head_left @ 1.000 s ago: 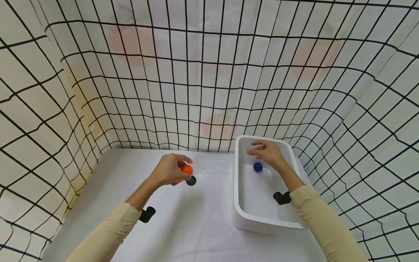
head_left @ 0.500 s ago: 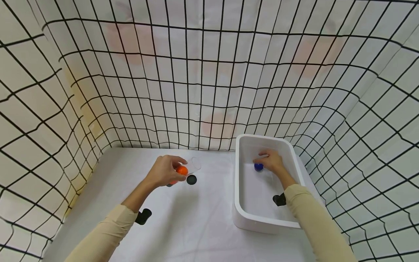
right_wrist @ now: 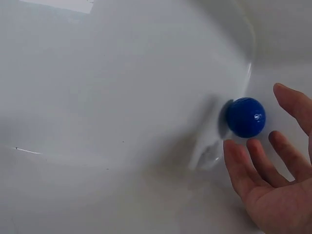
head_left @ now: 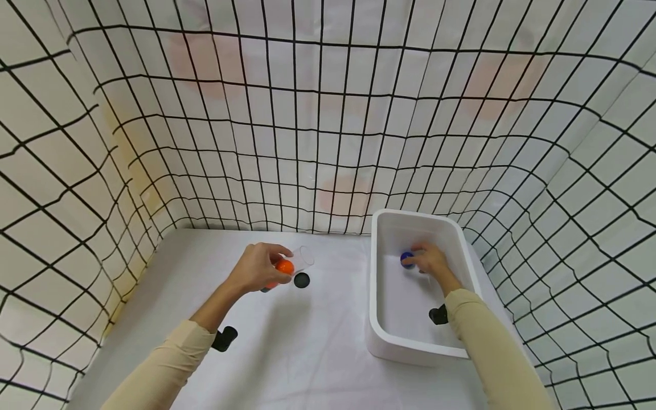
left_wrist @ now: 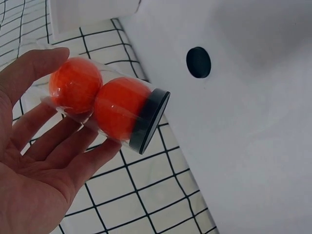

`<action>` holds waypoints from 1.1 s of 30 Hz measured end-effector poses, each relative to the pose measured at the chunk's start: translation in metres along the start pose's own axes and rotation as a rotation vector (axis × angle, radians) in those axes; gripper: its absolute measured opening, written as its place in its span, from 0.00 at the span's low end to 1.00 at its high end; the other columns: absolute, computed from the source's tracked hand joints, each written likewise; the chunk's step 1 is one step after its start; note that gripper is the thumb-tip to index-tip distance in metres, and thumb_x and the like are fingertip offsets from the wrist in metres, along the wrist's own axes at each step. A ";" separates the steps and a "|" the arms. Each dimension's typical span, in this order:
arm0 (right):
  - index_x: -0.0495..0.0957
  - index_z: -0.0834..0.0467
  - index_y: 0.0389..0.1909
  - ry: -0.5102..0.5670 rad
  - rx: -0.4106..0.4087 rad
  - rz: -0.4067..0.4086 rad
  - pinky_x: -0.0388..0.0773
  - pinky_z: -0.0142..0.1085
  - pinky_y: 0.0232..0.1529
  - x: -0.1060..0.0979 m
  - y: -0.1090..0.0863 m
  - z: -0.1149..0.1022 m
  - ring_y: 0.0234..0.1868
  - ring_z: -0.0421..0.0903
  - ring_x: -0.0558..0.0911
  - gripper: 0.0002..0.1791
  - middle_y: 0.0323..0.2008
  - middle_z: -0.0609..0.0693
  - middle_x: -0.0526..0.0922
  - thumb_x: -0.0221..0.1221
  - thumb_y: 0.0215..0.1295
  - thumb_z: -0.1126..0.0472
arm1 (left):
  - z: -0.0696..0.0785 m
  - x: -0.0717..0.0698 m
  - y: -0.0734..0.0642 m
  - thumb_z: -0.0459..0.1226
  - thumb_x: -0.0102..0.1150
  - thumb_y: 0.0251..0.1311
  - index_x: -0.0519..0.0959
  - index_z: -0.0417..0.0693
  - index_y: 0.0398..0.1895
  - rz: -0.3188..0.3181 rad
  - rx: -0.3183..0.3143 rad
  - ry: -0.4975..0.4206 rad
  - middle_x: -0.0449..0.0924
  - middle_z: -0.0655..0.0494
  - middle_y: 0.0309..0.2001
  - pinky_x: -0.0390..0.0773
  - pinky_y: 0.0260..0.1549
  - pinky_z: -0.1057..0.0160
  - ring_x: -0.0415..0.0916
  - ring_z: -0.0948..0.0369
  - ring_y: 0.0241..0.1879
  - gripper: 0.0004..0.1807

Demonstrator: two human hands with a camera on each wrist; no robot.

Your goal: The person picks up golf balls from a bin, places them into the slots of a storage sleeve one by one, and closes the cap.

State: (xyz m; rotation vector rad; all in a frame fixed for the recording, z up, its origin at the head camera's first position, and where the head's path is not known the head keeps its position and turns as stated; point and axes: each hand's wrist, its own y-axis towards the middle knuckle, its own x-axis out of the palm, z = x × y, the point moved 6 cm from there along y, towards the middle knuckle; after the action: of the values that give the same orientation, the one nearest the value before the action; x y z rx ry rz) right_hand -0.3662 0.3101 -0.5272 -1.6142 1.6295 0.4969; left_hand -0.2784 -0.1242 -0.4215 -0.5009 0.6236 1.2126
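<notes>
The left hand [head_left: 262, 267] holds a clear tube [head_left: 303, 259] up off the worktop [head_left: 307, 364]. Its thumb is on one side and its fingers are on the other, clamped on the tube's round wall. Inside are two balls, one orange ball [left_wrist: 75, 85] and another orange ball [left_wrist: 122, 105], touching each other. The second sits down by the black cap [left_wrist: 150, 121] that plugs one end. The tube leans, with its bare end towards the white bin [head_left: 402, 307]. Maybe it is held that way so the mouth is easy to reach, and the cap end seems lower so the balls stay in. A loose black lid [head_left: 302, 280] lies on the worktop near the tube, close by and perhaps handy for later.

The right hand [head_left: 433, 263] is down in the bin, and its fingers are apart around the blue ball [right_wrist: 246, 117]. I cannot tell if they touch it. The ball is near a wall of the bin, and the tall walls likely stop it rolling away. A black net [head_left: 319, 132] stands around the worktop, perhaps to catch stray balls too.
</notes>
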 end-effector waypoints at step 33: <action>0.73 0.71 0.56 0.131 0.090 -0.095 0.86 0.45 0.41 0.017 0.001 0.018 0.41 0.52 0.81 0.31 0.48 0.69 0.78 0.71 0.50 0.69 | -0.001 -0.014 -0.006 0.36 0.73 0.49 0.85 0.46 0.52 0.026 -0.018 0.046 0.87 0.45 0.44 0.85 0.29 0.62 0.82 0.54 0.36 0.23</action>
State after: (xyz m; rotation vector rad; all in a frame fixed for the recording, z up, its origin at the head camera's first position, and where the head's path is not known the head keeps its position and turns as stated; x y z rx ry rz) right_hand -0.3612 0.3126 -0.5510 -1.6773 1.6366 0.2700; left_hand -0.2755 -0.1365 -0.4125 -0.5383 0.6605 1.2348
